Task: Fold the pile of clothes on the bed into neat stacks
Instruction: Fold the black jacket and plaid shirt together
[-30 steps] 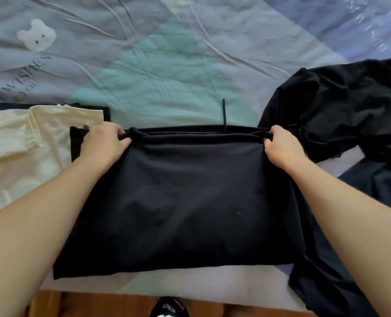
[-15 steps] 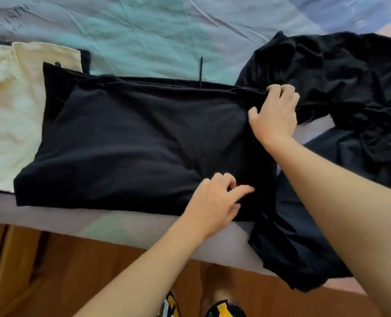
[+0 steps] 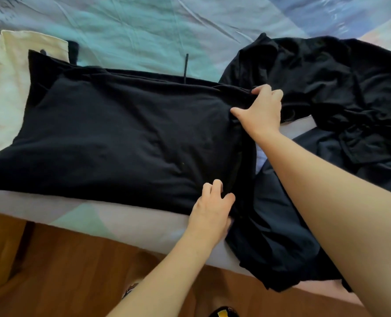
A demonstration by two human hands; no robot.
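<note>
The half-folded black garment (image 3: 126,143) lies flat on the bed (image 3: 144,30), its long axis running left to right along the near edge; both hands sit at its right end, so the coming fold likely goes leftward. The right hand (image 3: 262,110) pinches the far corner; the left hand (image 3: 212,207) grips the near corner (fingers curled into cloth). Unfolded black clothes (image 3: 350,92) lie just right; a cream garment (image 3: 4,92) lies at the left.
</note>
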